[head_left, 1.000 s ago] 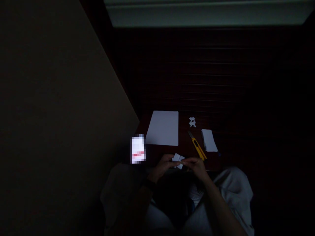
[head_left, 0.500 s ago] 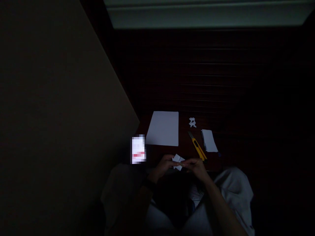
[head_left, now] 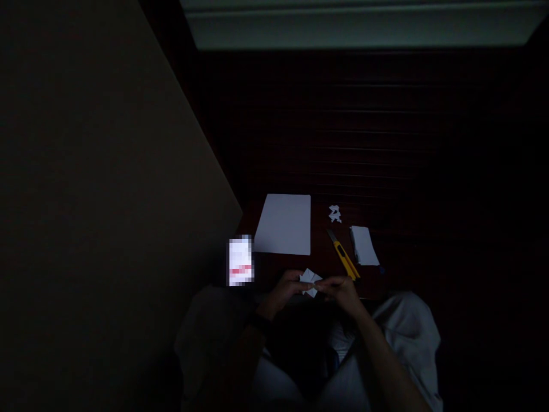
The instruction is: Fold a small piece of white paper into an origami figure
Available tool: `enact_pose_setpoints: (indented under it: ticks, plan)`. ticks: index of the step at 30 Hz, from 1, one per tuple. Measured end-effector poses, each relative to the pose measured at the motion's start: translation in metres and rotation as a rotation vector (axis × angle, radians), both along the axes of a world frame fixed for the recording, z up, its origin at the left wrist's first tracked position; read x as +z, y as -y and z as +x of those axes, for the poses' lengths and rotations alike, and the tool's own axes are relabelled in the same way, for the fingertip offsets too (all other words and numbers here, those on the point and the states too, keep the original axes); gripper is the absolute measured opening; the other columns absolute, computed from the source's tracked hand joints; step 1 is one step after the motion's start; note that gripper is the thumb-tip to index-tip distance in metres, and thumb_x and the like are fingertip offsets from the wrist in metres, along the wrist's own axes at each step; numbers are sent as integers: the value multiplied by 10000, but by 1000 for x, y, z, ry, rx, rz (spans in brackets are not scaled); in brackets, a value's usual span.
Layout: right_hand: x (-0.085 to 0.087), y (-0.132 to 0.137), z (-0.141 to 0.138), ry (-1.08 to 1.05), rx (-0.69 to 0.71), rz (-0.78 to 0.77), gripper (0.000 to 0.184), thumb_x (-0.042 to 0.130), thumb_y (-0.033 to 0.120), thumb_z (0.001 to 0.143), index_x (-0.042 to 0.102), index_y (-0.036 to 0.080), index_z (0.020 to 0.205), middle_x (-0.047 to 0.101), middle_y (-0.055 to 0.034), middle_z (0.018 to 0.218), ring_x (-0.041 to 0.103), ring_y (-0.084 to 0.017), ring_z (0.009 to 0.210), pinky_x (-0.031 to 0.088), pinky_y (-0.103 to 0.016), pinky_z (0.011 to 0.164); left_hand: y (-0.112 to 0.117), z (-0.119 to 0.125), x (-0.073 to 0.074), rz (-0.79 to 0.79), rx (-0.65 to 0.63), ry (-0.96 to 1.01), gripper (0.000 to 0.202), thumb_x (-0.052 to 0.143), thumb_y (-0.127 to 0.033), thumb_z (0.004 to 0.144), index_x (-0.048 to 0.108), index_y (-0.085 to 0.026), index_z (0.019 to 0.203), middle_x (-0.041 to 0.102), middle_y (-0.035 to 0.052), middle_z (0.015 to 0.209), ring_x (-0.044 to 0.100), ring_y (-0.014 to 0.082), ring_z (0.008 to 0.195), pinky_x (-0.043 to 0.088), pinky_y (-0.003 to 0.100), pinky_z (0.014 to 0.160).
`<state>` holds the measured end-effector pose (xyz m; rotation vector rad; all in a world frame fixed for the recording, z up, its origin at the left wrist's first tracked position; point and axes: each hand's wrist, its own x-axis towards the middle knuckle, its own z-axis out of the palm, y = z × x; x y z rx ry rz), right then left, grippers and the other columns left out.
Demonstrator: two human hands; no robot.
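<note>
A small piece of folded white paper [head_left: 308,277] with creases and pointed corners is held between my two hands, at the near edge of the dark table. My left hand [head_left: 286,287] grips its left side, the thumb lying across the front. From the right, my right hand [head_left: 341,290] pinches the paper's edge between thumb and fingers. The fingers behind the paper are hidden. Just beyond my right hand lies a yellow utility knife [head_left: 344,258], its blade pointing away from me.
A stack of large white paper [head_left: 285,223] lies at the back left. Small folded paper pieces [head_left: 335,214] rest beyond the knife, and a stack of smaller white sheets [head_left: 364,246] sits on the right. A bright pixelated screen [head_left: 241,261] is at the left. A wall [head_left: 128,171] rises there.
Almost nothing differs. Both hands keep their hold on the folded paper, with only a very slight shift of the fingers and the view.
</note>
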<state>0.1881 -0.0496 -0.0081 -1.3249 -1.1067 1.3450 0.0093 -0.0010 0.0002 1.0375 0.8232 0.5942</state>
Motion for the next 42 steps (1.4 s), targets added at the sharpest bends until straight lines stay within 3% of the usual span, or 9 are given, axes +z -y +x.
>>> enact_pose_setpoints:
  ticks: [14,24,29,42]
  plan:
    - [-1,0,1,-27,6,-16,212,730,351,590,722,175,708,687,-49,708,583,-156,571,441,-215,429,0,2,6,-66,7,43,283,686,-243,606,661,-85,839,628,71,728,567,149,637,418,253,608]
    - [6,2,3,-33,71,-1,221,725,334,611,713,169,757,666,-29,677,557,-130,547,429,-214,465,-1,2,2,-45,4,45,276,693,-249,596,658,-78,810,637,65,696,570,143,606,388,233,565]
    - [7,2,4,-68,46,18,236,668,374,672,708,160,765,653,-25,647,543,-123,512,429,-224,467,0,2,5,-11,1,11,260,679,-275,621,659,-89,802,641,59,707,574,143,617,386,239,586]
    - [0,0,-1,-107,-26,10,257,712,352,618,671,158,782,641,-32,663,551,-129,532,435,-213,437,2,4,10,26,-1,-18,270,673,-291,632,652,-86,807,639,69,715,565,150,626,381,239,582]
